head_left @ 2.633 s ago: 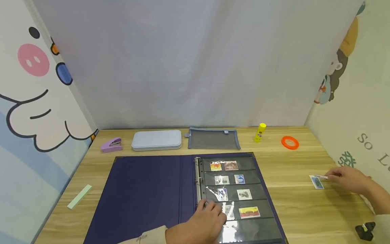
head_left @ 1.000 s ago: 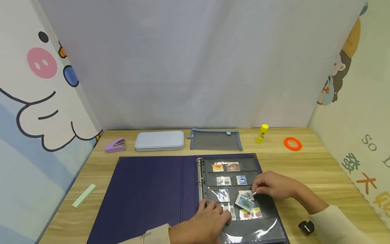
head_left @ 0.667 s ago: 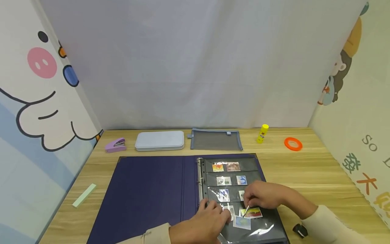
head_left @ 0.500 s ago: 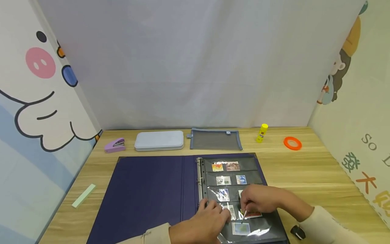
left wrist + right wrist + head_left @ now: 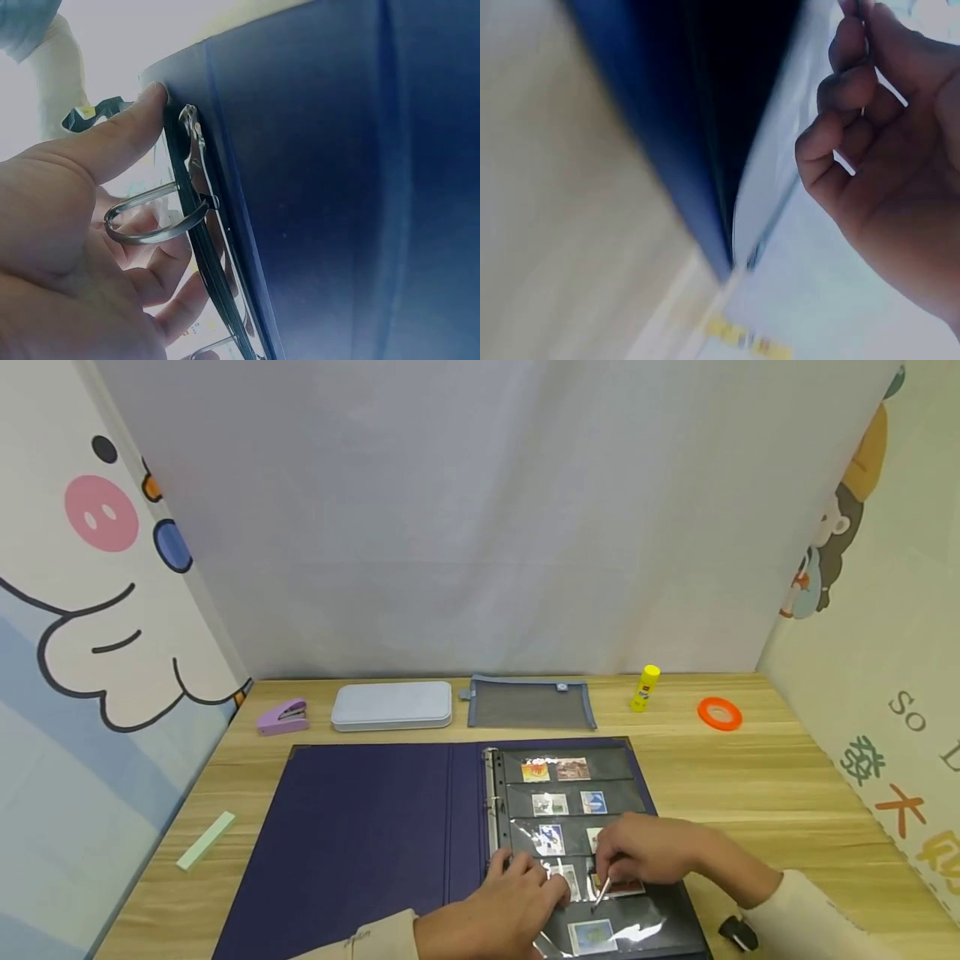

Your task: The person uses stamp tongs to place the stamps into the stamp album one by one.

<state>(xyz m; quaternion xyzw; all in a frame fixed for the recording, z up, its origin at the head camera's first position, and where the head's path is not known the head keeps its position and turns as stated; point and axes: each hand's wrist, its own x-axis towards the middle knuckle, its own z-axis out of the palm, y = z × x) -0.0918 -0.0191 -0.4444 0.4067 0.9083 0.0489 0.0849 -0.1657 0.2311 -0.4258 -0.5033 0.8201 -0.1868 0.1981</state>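
An open dark blue stamp album [image 5: 360, 835] lies on the table, with a black pocket page [image 5: 652, 914] on its metal rings. My left hand [image 5: 512, 902] rests on the page's left side near the rings; in the left wrist view its thumb touches the page edge [image 5: 176, 142]. My right hand [image 5: 645, 850] pinches tweezers [image 5: 602, 892] over the lower rows. Their tips are just above a blue-green stamp [image 5: 592, 937], which lies at the bottom strip; whether it sits under the clear film I cannot tell. Several stamps [image 5: 573, 768] fill the upper rows, some partly hidden by my hands.
Along the back are a purple stapler [image 5: 283, 718], a pale case [image 5: 392, 706], a grey mesh pouch [image 5: 531, 705], a yellow glue stick [image 5: 645, 688] and an orange tape ring [image 5: 719, 714]. A pale green strip [image 5: 206, 841] lies left, a small black object [image 5: 738, 933] right.
My right hand has carried the blue-green stamp in the tweezers from the table's right side to the bottom strip. The tips are now off the stamp. My left hand has stayed on the page.
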